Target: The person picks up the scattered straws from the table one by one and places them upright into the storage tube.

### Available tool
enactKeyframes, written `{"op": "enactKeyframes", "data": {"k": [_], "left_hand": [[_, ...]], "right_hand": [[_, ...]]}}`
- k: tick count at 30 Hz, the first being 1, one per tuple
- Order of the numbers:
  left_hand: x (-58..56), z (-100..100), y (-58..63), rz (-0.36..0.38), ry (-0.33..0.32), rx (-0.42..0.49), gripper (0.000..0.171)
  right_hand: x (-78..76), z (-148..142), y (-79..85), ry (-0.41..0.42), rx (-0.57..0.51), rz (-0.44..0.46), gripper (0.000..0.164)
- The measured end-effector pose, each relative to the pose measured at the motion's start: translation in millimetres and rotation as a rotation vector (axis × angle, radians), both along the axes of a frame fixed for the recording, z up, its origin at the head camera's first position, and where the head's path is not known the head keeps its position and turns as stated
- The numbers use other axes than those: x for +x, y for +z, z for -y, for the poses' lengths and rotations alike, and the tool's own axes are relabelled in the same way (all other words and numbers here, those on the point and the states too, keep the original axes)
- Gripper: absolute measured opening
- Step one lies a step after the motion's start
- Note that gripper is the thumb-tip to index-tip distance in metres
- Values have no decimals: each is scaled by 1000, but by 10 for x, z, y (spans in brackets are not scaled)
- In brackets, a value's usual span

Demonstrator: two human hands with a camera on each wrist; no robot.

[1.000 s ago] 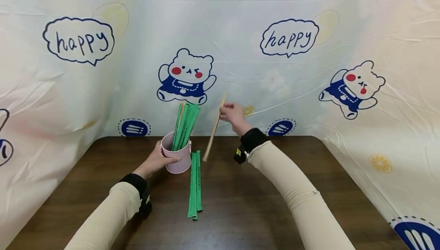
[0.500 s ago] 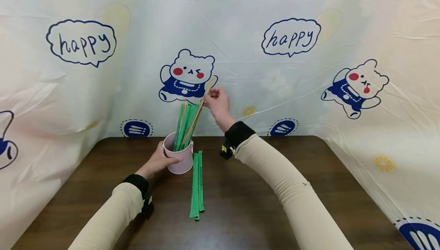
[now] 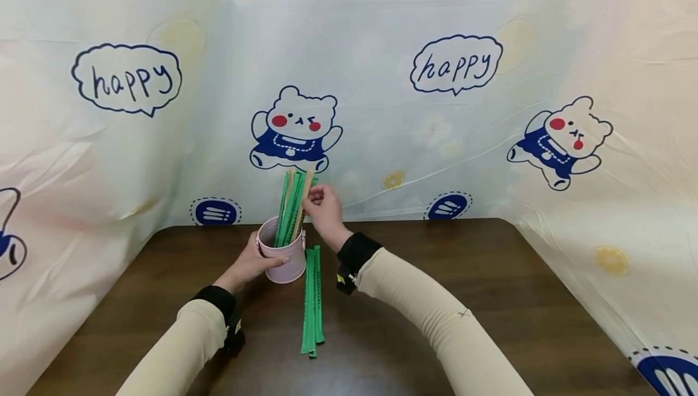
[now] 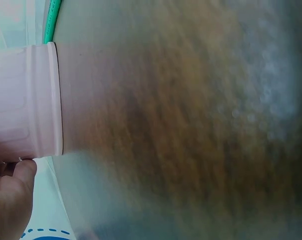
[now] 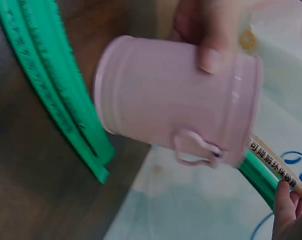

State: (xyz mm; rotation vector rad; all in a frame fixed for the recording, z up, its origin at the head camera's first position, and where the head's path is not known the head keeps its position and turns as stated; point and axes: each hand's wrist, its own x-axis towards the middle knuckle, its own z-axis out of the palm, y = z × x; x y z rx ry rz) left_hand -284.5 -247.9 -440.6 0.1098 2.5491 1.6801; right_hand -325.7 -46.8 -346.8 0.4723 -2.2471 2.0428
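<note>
A small pink bucket [image 3: 287, 267] stands on the table, and my left hand [image 3: 248, 266] grips its near left side, thumb across the front. Upright inside lean several green-wrapped straws [image 3: 291, 211]. My right hand [image 3: 327, 214] pinches a tan paper-wrapped straw [image 3: 308, 184] near its upper part, its lower end inside the bucket. Chinese print shows on that straw in the right wrist view, where the bucket's side handle [image 5: 195, 147] also appears. The left wrist view has the bucket wall [image 4: 21, 100] and part of the left hand [image 4: 13, 200]. The straws' lower ends are hidden.
A few more green-wrapped straws [image 3: 311, 305] lie lengthwise on the brown wooden table [image 3: 414, 299], just right of and nearer than the bucket. Behind the table hangs a pale printed curtain [image 3: 382, 123] with cartoon bears, which also runs along both sides.
My right hand has carried the tan straw left to the bucket, then lowered it in among the green ones. My left hand keeps its grip on the bucket.
</note>
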Motion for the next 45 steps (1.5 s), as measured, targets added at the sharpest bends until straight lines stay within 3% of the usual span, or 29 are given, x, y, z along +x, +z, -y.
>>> {"op": "enactKeyframes", "data": {"k": [7,20,32,38,45], "left_hand": [[-10,-22,-6,-7,-6,4,101],[-14,-21,8,5,-17,13,101],[-135,65,149,-10,-16,-2,103],[-72,47,26,-3,-18,13,103],[-6,32,-25,13,-3,3,105]], "right_hand": [[40,-14,-177,-9,25,3,25],[-6,-16,-223,-29,5,3,26],[-95,-135,-161,-67,23,1,31],[-98,-246,-451,-112,134,29,24],[-69,-311,-750,-23,313,255,38]]}}
